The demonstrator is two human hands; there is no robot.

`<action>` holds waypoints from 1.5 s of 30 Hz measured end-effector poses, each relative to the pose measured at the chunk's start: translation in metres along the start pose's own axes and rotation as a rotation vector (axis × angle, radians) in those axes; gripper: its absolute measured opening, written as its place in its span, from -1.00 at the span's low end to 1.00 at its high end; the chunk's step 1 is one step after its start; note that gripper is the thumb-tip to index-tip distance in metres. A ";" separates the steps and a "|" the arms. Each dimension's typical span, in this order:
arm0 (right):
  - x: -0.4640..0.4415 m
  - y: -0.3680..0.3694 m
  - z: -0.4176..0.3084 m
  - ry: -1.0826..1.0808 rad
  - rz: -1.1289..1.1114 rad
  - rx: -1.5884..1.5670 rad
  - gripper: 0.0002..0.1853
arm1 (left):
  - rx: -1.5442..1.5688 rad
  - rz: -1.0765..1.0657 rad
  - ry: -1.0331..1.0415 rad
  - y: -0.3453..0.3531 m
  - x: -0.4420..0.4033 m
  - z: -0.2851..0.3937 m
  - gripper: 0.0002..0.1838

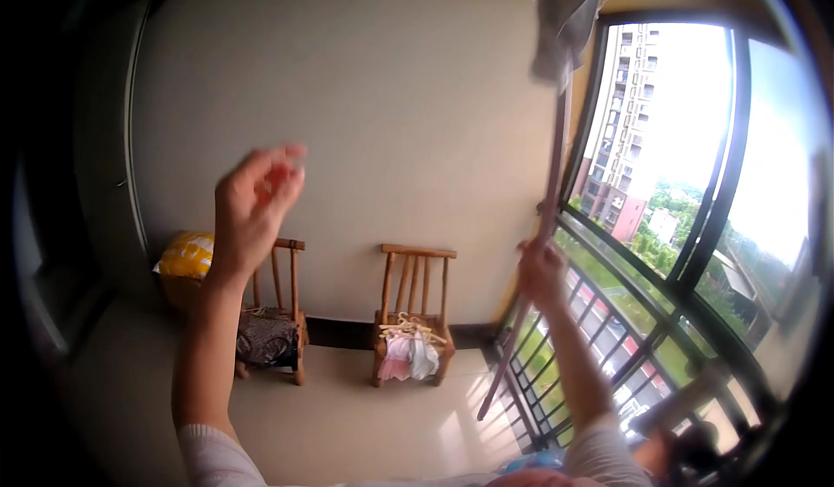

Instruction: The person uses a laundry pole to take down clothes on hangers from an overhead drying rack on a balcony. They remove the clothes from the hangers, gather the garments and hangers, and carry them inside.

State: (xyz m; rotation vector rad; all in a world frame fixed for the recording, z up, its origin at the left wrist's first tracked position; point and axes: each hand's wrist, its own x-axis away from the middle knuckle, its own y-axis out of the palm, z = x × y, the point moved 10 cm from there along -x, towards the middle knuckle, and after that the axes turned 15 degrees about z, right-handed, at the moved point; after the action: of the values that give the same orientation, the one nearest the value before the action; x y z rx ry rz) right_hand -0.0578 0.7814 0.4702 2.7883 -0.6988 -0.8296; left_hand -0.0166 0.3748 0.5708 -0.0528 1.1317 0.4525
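My right hand (pixel 542 271) is wrapped round a long brownish clothes pole (pixel 552 174). The pole slants from near the floor up towards the ceiling, by the window. At its upper end hangs a dark grey garment (pixel 569 22), blurred and partly cut off by the frame's top edge. In front of the wall my left hand (pixel 259 198) is raised, its fingers bent and the thumb apart from them. Nothing shows between them.
Against the wall stands a small wooden chair (pixel 417 251) bearing wooden hangers (pixel 413 327) and pink and white clothes (pixel 408 357). Another chair (pixel 300 313) holds dark patterned fabric (pixel 268 337), beside a yellow cushion (pixel 187 254). Railings (pixel 565 348) and a window (pixel 669 113) line the right side.
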 end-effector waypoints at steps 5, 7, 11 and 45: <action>0.096 0.041 0.114 -0.015 -0.160 0.030 -0.84 | 0.102 0.131 0.136 -0.008 -0.086 0.043 -0.59; 0.123 0.054 0.131 0.020 -0.133 0.147 -0.88 | 0.082 -0.072 0.028 0.006 -0.112 0.041 -0.48; 0.154 0.075 0.164 0.087 -0.166 0.166 -0.87 | 0.035 -0.692 -0.236 0.041 -0.112 0.006 -0.48; -0.022 0.012 -0.023 -0.307 0.377 0.751 -0.68 | 0.042 -0.542 -0.552 -0.082 0.123 -0.256 -0.67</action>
State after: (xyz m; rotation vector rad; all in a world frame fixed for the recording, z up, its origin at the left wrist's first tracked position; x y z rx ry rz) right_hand -0.0661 0.7820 0.5034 2.9541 -1.8553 -1.0918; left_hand -0.1636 0.2717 0.3362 -0.1812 0.5460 -0.0486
